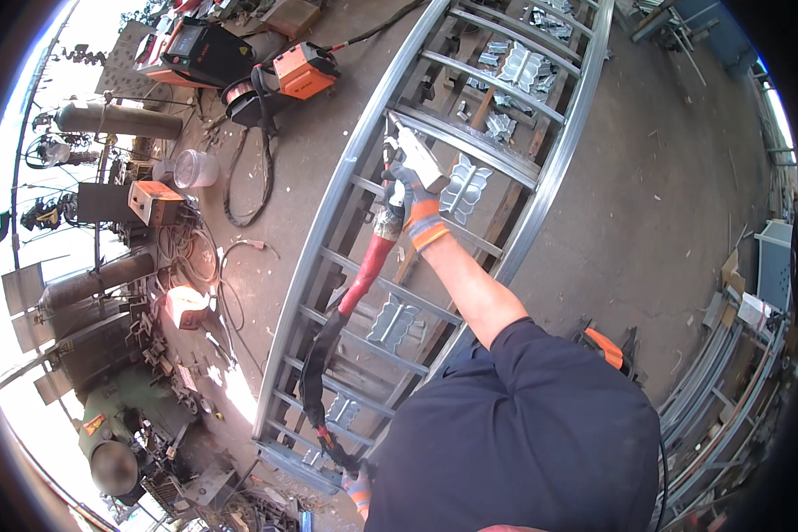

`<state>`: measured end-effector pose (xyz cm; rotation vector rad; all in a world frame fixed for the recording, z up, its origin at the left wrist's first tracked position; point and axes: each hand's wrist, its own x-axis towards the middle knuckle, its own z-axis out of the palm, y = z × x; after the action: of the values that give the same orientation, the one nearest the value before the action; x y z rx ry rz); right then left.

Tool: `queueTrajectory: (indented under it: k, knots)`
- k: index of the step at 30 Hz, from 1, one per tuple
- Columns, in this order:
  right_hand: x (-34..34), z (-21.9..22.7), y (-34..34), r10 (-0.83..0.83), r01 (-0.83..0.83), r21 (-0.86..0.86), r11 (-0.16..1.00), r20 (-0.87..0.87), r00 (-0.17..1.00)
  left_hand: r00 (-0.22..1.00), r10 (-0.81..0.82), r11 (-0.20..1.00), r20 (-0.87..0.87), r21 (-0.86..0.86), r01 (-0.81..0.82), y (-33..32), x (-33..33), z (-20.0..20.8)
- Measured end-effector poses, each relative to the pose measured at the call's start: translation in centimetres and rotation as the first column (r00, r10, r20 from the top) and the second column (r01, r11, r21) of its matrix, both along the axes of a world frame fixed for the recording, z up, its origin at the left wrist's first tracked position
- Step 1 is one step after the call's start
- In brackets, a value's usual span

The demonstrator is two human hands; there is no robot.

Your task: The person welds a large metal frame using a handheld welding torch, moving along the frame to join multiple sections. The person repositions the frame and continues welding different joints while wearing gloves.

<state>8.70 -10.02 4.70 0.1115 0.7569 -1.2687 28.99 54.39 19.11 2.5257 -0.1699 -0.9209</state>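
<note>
My right hand [405,197], in a grey and orange glove, is closed round a welding torch [424,161] with a pale, boxy body. The torch's narrow tip reaches a crossbar near the left rail of a long, ladder-like metal frame [332,213]. From the torch's rear, a cable in a red and black sleeve [363,277] runs down over the frame to my left hand [357,490]. That gloved hand appears closed on the cable beside my body, its fingers partly hidden. Beside the torch, a leaf-shaped metal ornament [465,188] sits between crossbars; another [394,321] lies nearer me.
At the far left stand an orange and black welding machine [199,51] and an orange wire feeder [303,71]. Gas cylinders [120,121], a white bucket [195,168] and looped hoses [186,253] line the left side. Metal lengths [709,417] are stacked at the right.
</note>
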Motion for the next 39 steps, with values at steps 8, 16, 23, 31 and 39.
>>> queueTrajectory:
  k: [8,16,23,31,39]
  knots:
    - [0.1,-1.4,-0.5,0.041,-0.041,-0.009,0.999,0.017,0.999,0.999,0.045,0.997,-0.012,-0.058,-0.046,0.5,-0.6,0.0]
    - [-0.3,-0.4,-0.6,0.082,-0.084,0.036,0.996,0.039,0.996,0.972,-0.171,0.985,0.164,0.006,0.172,1.7,0.1,-0.9]
    - [-0.4,0.1,-0.5,0.041,-0.043,0.043,0.998,0.045,0.998,0.987,-0.137,0.99,0.082,0.037,0.135,0.7,-0.7,0.5]
    - [-0.8,0.2,-0.1,0.07,-0.072,0.031,0.997,0.045,0.997,1.0,-0.029,0.998,0.009,0.062,0.028,-0.4,-1.7,1.7]
    - [-0.8,-0.1,0.5,0.09,-0.09,0.014,0.996,0.021,0.996,0.991,-0.11,0.985,0.077,0.138,0.098,-0.7,-1.9,2.1]
